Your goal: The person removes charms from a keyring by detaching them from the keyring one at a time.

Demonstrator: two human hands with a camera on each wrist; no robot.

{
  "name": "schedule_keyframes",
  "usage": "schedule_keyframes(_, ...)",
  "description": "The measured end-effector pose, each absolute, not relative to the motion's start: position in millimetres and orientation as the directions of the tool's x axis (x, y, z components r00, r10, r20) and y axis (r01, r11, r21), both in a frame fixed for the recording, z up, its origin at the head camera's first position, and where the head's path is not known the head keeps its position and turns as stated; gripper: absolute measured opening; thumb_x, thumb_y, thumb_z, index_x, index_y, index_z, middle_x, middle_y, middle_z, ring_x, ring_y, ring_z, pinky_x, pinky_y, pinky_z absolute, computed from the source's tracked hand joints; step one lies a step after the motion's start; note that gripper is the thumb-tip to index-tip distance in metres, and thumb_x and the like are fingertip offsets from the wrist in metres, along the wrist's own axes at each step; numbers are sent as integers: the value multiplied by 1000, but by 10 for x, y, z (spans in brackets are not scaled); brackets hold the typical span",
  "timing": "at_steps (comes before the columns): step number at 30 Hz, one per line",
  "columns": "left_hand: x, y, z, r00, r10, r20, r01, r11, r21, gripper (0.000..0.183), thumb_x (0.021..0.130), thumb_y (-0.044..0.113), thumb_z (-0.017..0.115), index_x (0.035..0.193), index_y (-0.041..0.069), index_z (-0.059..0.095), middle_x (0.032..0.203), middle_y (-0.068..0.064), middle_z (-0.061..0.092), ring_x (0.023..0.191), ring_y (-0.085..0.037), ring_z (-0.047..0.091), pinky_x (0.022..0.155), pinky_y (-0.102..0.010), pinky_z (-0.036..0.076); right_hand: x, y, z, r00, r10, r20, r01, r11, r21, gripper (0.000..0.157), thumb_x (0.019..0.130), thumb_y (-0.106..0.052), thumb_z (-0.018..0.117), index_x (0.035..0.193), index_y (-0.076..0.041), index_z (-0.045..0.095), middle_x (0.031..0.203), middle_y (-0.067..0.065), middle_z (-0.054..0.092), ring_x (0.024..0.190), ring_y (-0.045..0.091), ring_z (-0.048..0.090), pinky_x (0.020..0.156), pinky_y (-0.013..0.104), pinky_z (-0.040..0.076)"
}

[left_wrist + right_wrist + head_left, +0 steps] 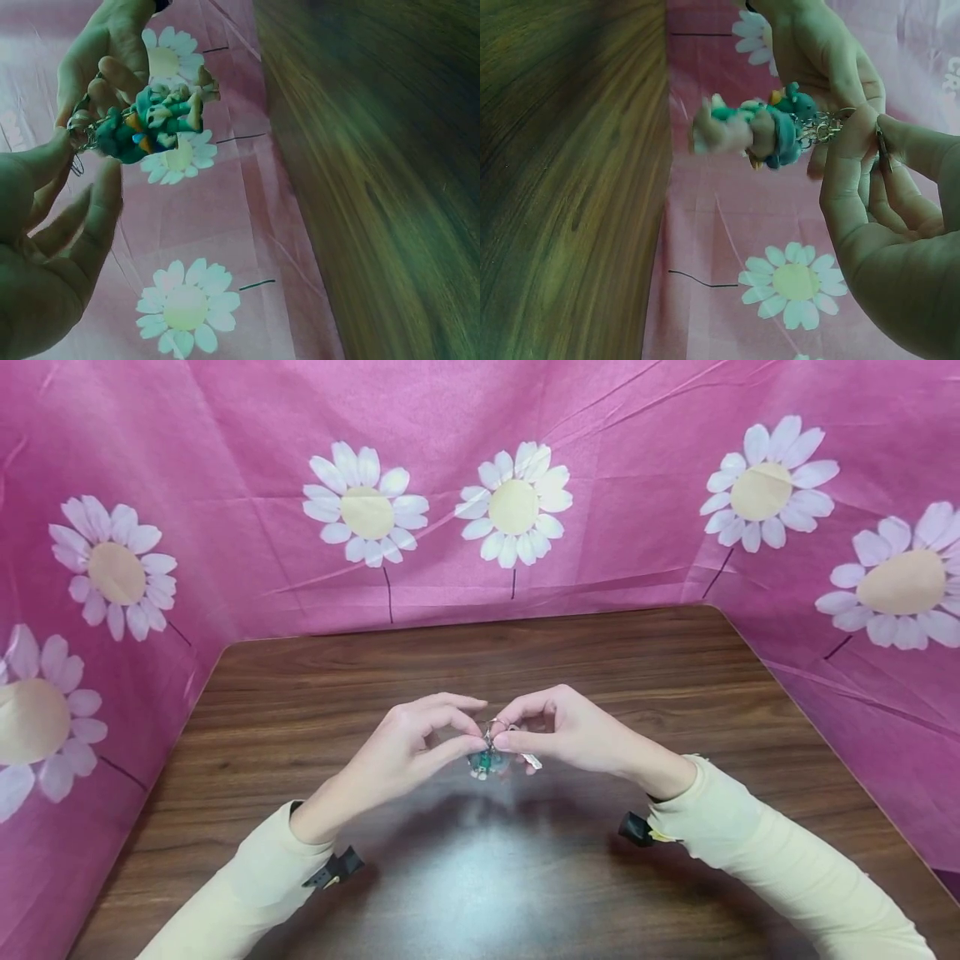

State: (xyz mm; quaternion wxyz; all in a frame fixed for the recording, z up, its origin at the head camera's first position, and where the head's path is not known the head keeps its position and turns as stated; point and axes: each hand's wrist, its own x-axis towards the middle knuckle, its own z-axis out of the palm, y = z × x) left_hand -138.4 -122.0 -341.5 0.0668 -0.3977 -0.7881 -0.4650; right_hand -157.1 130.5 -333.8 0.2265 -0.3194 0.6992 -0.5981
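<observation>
Both hands meet over the middle of the table, with a bunch of small figurine keychains (483, 762) hanging between them. The figurines (154, 120) are mostly green, with bits of orange and a pale one among them. Metal rings and short chains (823, 133) join them at the top. My left hand (405, 743) pinches the ring end between thumb and index finger. From the other side my right hand (573, 731) pinches the ring with thumb and index finger. A flat, thin silvery piece (532, 761), perhaps a key, sticks out below the right fingers; its full shape is hidden.
A dark wooden table (337, 668) lies under the hands. Pink cloth (637, 468) with white daisies hangs around its back and sides. Black straps (335, 868) show at the sleeve cuffs.
</observation>
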Motion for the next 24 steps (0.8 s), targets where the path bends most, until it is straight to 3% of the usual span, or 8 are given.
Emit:
schedule_keyframes(4, -1375, -1189, -3392, -680, 552, 483, 685, 243, 687, 9, 92, 11, 77, 100, 16, 77, 104, 5, 74, 81, -8, 66, 53, -24, 51, -1565, 1320, -3335, -705, -705, 76, -205, 99, -974, 10, 96, -9, 71, 105, -9, 76, 94, 13, 73, 63, 22, 62, 58, 35, 57)
schedule_keyframes(10, -1350, -1152, -3388, -718, 508, 476, 653, 255, 713, 7, 92, 14, 76, 99, 16, 77, 92, 10, 74, 63, -5, 61, 50, -26, 53, -1565, 1346, -3331, -710, -699, 88, -208, 88, -974, 10, 96, -9, 71, 105, -8, 75, 96, 12, 73, 65, 24, 63, 59, 33, 57)
schedule_keyframes(16, -1323, -1140, -3410, -768, 478, 426, 586, 257, 769, 6, 98, 17, 70, 100, 14, 74, 87, 7, 73, 58, -5, 64, 52, -30, 57, -1578, 1356, -3360, -715, -690, 107, -246, 105, -964, 9, 96, -9, 72, 104, -7, 74, 93, 13, 73, 64, 25, 64, 59, 40, 59)
schedule_keyframes(24, -1309, -1134, -3407, -797, 449, 405, 564, 311, 765, 6, 99, 21, 70, 99, 17, 74, 83, 9, 71, 50, -4, 53, 43, -25, 46, -1589, 1371, -3357, -713, -691, 118, -260, 105, -960, 10, 96, -7, 71, 105, -9, 75, 95, 14, 72, 65, 24, 63, 59, 38, 59)
